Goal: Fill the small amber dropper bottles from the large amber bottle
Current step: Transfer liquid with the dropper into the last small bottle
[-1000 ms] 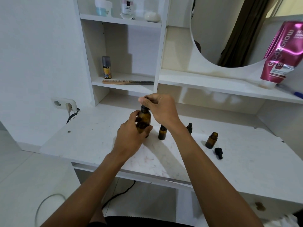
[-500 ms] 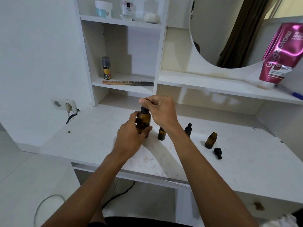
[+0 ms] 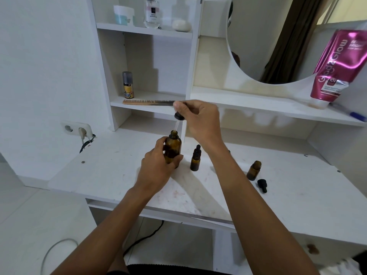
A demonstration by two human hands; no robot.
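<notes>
The large amber bottle (image 3: 173,147) stands upright on the white desk (image 3: 111,171), and my left hand (image 3: 158,167) is wrapped around its body. My right hand (image 3: 200,120) pinches the black dropper cap (image 3: 178,116) above the bottle's open neck; the glass pipette hangs down with its tip just at the mouth. A small amber bottle (image 3: 195,158) with its dropper cap on stands right of the large one. Farther right is a second small amber bottle (image 3: 253,170), uncapped, with its loose black dropper cap (image 3: 262,185) lying beside it.
Shelves rise behind the desk with a comb (image 3: 148,102), a small spray can (image 3: 128,84) and jars above. A pink tube (image 3: 335,70) leans on the right shelf under a round mirror (image 3: 264,36). A wall socket (image 3: 77,130) with a plug sits left.
My right hand has lifted the dropper cap up off the large bottle, drawing the pipette out of the neck. My left hand still steadies the bottle.
</notes>
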